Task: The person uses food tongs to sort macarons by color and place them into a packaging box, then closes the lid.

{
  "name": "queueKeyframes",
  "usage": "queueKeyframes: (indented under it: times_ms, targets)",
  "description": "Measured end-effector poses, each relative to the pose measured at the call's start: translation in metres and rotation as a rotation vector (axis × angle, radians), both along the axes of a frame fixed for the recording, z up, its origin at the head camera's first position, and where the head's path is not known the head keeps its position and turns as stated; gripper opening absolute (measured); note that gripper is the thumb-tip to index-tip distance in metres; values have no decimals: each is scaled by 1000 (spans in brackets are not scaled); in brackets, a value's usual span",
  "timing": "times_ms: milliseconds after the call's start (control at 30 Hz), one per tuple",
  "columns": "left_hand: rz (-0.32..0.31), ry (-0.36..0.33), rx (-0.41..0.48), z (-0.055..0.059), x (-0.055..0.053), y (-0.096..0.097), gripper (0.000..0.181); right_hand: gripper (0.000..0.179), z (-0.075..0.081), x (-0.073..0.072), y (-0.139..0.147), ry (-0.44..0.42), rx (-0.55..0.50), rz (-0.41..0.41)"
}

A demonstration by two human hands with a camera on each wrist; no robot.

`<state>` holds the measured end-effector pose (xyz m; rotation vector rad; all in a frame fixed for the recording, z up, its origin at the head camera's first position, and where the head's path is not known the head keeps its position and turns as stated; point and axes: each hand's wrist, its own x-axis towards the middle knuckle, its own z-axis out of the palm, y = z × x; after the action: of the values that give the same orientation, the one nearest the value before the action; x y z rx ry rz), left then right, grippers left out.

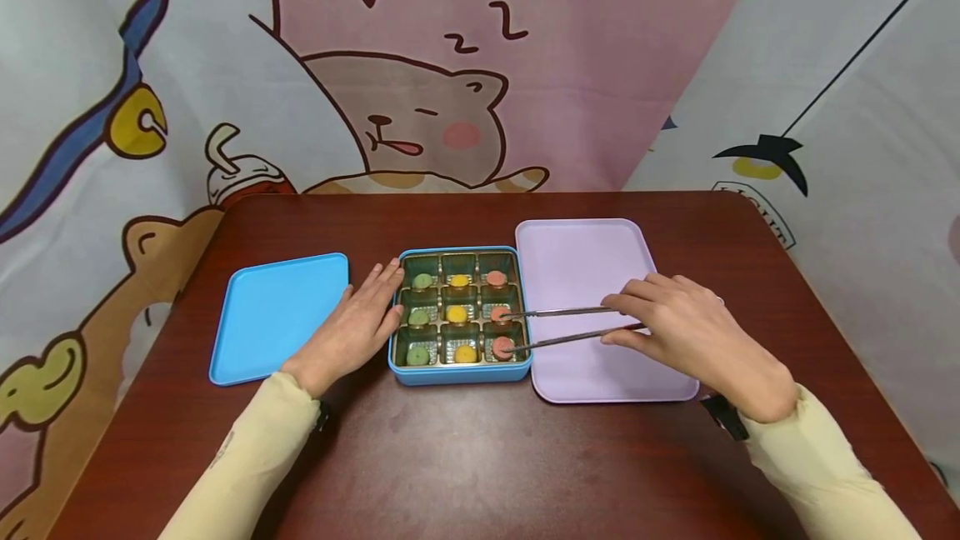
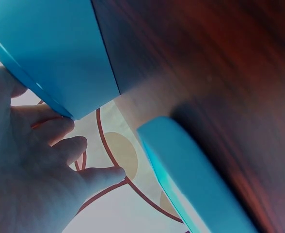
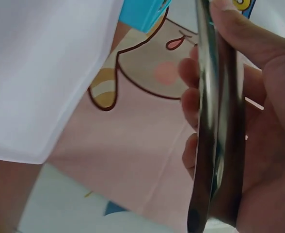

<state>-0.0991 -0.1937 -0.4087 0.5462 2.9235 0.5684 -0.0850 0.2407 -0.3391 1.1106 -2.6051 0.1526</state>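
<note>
A blue box [image 1: 465,375] holds a gold tray [image 1: 478,262] with several compartments. Small round pieces lie in them: green [image 1: 417,355] at the left, yellow [image 1: 457,314] in the middle and pink [image 1: 496,278] at the right. My left hand [image 1: 351,323] lies with straight fingers along the box's left side. My right hand [image 1: 667,323] grips metal tongs [image 3: 208,121] between thumb and fingers. The two arms of the tongs stand apart in the head view, one tip over the middle pink piece and the other at the front pink piece.
Under the tongs and right hand lies a lilac tray [image 1: 581,261], close against the box's right side. A flat blue lid [image 1: 281,315] is at the left, beside the left hand. A cartoon-printed cloth [image 1: 600,48] hangs behind the brown table [image 1: 480,457].
</note>
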Motion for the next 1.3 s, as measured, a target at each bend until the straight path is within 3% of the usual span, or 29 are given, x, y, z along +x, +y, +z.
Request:
queueKeyframes:
  times_ms: [200, 367, 633, 767, 1000, 1300]
  targets:
    - [-2, 3, -5, -2, 0, -1, 62, 63, -12, 7, 21, -39, -83, -91]
    - [2, -1, 0, -1, 1, -2, 63, 52, -19, 13, 36, -98, -127, -194]
    - [7, 0, 1, -2, 1, -3, 64, 67, -29, 15, 62, -132, -222, -258]
    - [10, -7, 2, -2, 1, -3, 64, 59, -33, 14, 74, -161, -256, -304]
    - [5, -5, 1, -1, 1, -2, 64, 50, -41, 12, 95, -259, -243, -412]
    - [1, -17, 5, 0, 0, -1, 64, 51, -53, 12, 125, -305, -220, -518]
